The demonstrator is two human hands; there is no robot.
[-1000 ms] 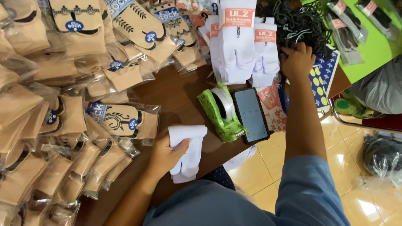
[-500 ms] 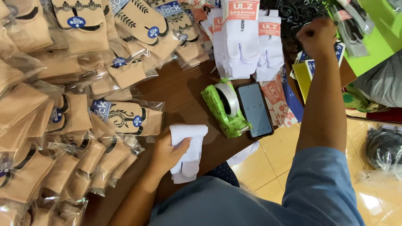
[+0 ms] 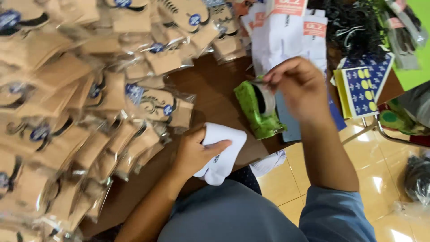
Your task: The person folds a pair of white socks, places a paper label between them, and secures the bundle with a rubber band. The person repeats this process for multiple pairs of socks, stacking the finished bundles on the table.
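- The left hand is laid flat on a folded white sock, thumb across its top, pinning it to the brown surface; the grip is pressing rather than clenched
- The right hand is pinched at the roll of clear tape in the green tape dispenser, fingertips closed at the roll's upper edge; whether a tape end is actually caught cannot be told
- The dispenser stands just beyond and to the right of the left grip, apart from the sock
- Heaps of bagged tan socks lie to the left of the left grip, and white socks in paper bands beyond the right grip
- A sheet of blue and yellow stickers lies to the right of the right grip
- Risk, as judged: the dispenser is held by nothing, so a pull on the tape could tip or drag it toward the surface's edge
- The sock overhangs the near edge; if the pressing is eased, it may unfold or slip off
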